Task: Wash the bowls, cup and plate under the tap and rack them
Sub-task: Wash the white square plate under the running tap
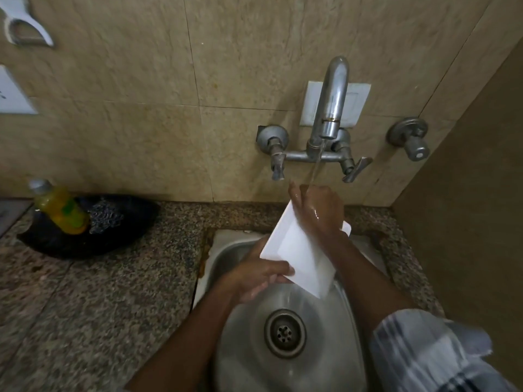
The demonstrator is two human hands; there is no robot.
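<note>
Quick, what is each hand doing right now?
Left hand: grips the near edge of the white plate over the sink.
Right hand: open, fingers flat on the plate under the tap's water.

A home kitchen: steel sink (pixel 283 363) in granite counter (pixel 99 292), wall tap (pixel 329 108), tiles.

A glossy, smooth white plate (pixel 297 250), ceramic by its look, is seen above a sink (pixel 283 360) of brushed, dully shining steel. At 12 o'clock a tap (pixel 331 108) of worn, matt grey metal is mounted on smooth beige stone-look tiles (pixel 141 94). Speckled granite is shown as the counter (pixel 99 292). At 9 o'clock a clear plastic bottle (pixel 60 206) and a metal wire scrubber (pixel 106 217) are seen.
</note>
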